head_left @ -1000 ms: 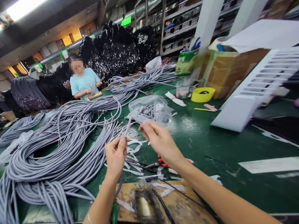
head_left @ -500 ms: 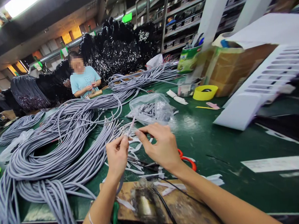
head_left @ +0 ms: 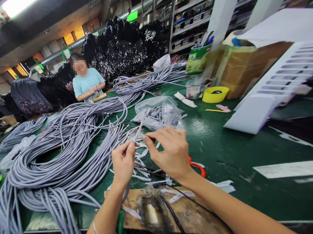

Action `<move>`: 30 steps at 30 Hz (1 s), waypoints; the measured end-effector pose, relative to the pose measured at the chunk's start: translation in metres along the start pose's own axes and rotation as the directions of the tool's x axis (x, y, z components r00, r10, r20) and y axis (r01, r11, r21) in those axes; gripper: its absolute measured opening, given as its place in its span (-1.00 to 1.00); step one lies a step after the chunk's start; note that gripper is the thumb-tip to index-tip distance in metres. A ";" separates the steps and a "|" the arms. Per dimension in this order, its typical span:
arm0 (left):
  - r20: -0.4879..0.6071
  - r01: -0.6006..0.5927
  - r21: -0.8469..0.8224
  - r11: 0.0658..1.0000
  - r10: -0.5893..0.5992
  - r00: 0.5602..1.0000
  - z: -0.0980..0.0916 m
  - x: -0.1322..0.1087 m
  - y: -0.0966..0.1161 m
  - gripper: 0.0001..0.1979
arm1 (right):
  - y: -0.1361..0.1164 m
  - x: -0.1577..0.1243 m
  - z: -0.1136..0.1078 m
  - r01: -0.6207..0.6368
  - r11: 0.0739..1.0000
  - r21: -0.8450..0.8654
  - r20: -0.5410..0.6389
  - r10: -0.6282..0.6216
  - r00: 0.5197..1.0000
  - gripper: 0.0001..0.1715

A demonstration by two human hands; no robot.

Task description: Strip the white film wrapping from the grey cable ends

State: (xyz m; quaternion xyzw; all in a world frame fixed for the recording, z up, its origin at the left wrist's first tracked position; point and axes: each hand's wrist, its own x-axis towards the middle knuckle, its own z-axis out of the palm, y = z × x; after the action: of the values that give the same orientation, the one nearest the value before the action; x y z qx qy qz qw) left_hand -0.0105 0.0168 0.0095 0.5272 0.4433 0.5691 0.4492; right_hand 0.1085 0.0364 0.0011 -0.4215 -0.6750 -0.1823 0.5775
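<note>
Your left hand (head_left: 124,163) pinches a pale-ended cable (head_left: 139,129), thumb against finger, just below its tip, probably so that the end stands clear above the green bench (head_left: 227,144); your right hand (head_left: 170,151) curls close beside the clear film (head_left: 135,134) there, though I cannot tell whether it grips any; the scissors (head_left: 201,167) lie by your right wrist, seemingly for easy reach.

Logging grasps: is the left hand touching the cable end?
Touching: the head view shows the left hand pinching the cable end between thumb and fingers, tip projecting above.
</note>
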 end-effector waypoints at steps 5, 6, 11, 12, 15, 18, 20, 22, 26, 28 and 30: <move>-0.002 -0.003 0.019 1.000 0.004 1.000 0.000 0.000 -0.001 -0.60 | -0.001 0.001 -0.002 0.035 0.998 -0.056 -0.024 -0.036 0.999 -0.83; -0.002 -0.006 0.022 1.000 0.006 1.000 0.000 0.000 -0.001 -0.60 | -0.002 0.001 -0.002 0.040 0.997 -0.073 -0.030 -0.043 0.999 -0.82; 0.005 -0.021 0.020 1.000 0.021 1.000 -0.001 0.000 -0.002 -0.60 | -0.002 0.002 -0.003 0.079 0.989 -0.128 -0.045 -0.085 0.995 -0.80; 0.005 -0.021 0.022 1.000 0.021 1.000 -0.001 0.000 -0.002 -0.60 | -0.002 0.002 -0.003 0.084 0.988 -0.129 -0.043 -0.090 0.995 -0.80; 0.008 -0.023 0.036 0.999 0.023 1.000 -0.001 0.000 -0.003 -0.59 | -0.002 0.001 -0.003 0.090 0.988 -0.128 -0.034 -0.095 0.995 -0.81; 0.006 -0.027 0.049 0.998 0.026 1.000 -0.002 0.000 -0.003 -0.59 | -0.002 0.001 -0.003 0.090 0.988 -0.124 -0.034 -0.095 0.995 -0.81; 0.004 -0.028 0.063 0.998 0.028 1.000 -0.002 0.000 -0.004 -0.59 | -0.002 0.001 -0.003 0.091 0.988 -0.126 -0.038 -0.096 0.995 -0.81; 0.006 -0.034 0.080 0.996 0.033 0.999 -0.002 -0.001 -0.004 -0.61 | -0.003 0.001 -0.004 0.092 0.987 -0.132 -0.033 -0.097 0.995 -0.81; -0.001 -0.048 0.110 0.993 0.049 0.999 -0.002 -0.001 -0.005 -0.61 | -0.003 0.001 -0.005 0.094 0.984 -0.152 -0.018 -0.098 0.995 -0.81; -0.004 -0.055 0.121 0.991 0.056 0.998 -0.002 -0.001 -0.005 -0.60 | -0.003 0.001 -0.006 0.090 0.982 -0.164 -0.014 -0.094 0.995 -0.80; -0.007 -0.062 0.131 0.989 0.064 0.998 -0.002 -0.001 -0.005 -0.59 | -0.003 0.001 -0.006 0.088 0.982 -0.165 -0.012 -0.091 0.996 -0.79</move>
State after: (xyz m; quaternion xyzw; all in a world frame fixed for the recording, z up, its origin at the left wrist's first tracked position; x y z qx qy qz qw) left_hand -0.0122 0.0169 0.0042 0.5662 0.4653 0.5555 0.3929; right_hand 0.1099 0.0303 0.0039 -0.4350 -0.6704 -0.2672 0.5385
